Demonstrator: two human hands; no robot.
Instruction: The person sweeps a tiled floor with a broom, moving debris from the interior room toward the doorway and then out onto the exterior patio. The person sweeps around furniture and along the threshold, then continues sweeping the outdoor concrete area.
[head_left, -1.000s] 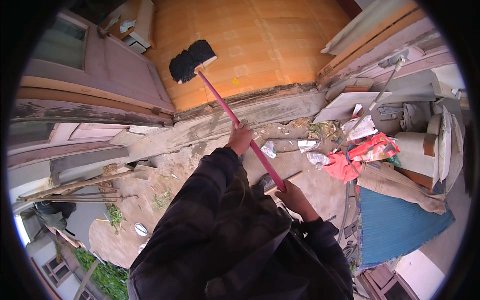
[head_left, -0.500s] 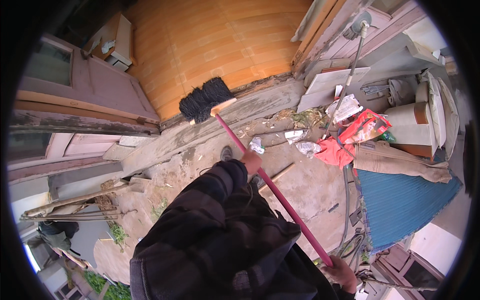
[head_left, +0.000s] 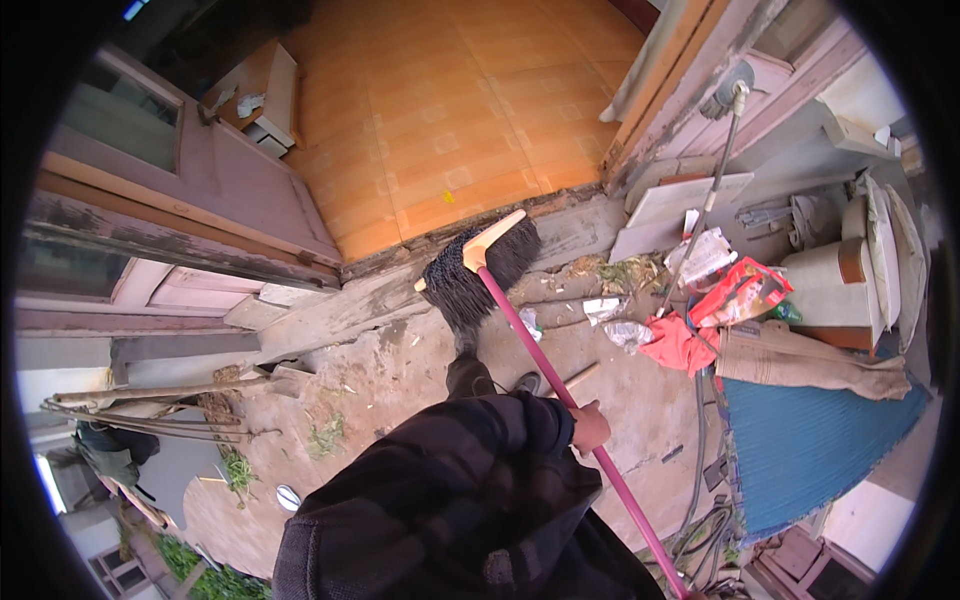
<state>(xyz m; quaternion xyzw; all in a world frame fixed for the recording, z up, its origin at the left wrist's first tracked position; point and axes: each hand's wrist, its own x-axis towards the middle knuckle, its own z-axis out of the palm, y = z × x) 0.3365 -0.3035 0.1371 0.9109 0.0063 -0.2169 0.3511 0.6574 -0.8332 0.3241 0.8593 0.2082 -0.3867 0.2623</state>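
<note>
- Broom (head_left: 480, 260): bristle head now over the stone doorstep (head_left: 585, 235) and your side of it; one second ago it lay well inside on the orange tile (head_left: 450, 90), half a second ago across the sill
- Head has also turned: pale wooden block (head_left: 483, 242) uppermost, dark bristles spread to both sides; whether they press on the ground, cannot tell
- Your left hand (head_left: 590, 428) has come back toward your body along with the handle (head_left: 530, 343); its fingers are closed round the pink shaft, no gap seen
- Your right hand (head_left: 692, 595) has slid almost out of view at the lower edge, by the shaft's end; state of its fingers, cannot tell
- Yellow scrap (head_left: 448, 197) sits on the tile near the sill, as it did a second ago
- Judged: the pull has carried the bristles out of the room, yet that scrap was missed
- Caution, judged: your forward shoe (head_left: 466, 342) is just beside the bristles, leaving little room to draw farther that way
</note>
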